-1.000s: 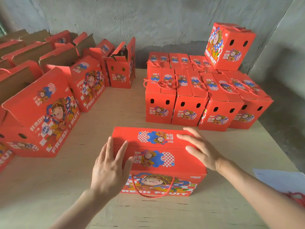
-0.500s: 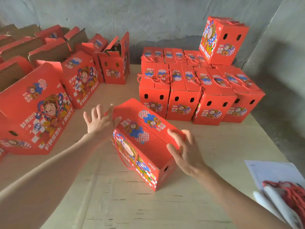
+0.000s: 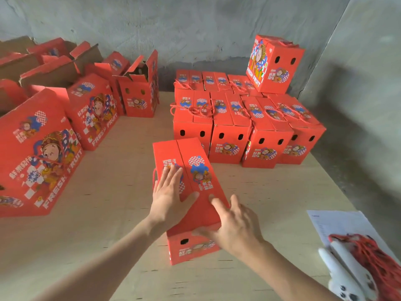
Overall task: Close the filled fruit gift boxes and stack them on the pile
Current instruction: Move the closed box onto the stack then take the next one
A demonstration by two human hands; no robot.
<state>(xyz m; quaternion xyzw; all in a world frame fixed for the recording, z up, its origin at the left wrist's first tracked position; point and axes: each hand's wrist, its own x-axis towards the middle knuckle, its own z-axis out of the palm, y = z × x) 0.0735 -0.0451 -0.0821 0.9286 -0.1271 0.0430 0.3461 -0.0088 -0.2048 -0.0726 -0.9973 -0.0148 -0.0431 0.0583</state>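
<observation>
Left hand (image 3: 168, 197) flat on box (image 3: 202, 170) top, fingers straight; right hand (image 3: 237, 228) splayed, fingers uncurled, touching box's near right edge. Box closed, lying on desk (image 3: 117, 192), near pile (image 3: 230, 135).

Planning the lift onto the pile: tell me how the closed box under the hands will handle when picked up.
The box is probably stiff: its top lies flat under the left hand pressing on it. Being filled, per the task, it is likely heavy for its size, though the contents are hidden. Flat-sided, it should slide on the table, not roll.
</observation>
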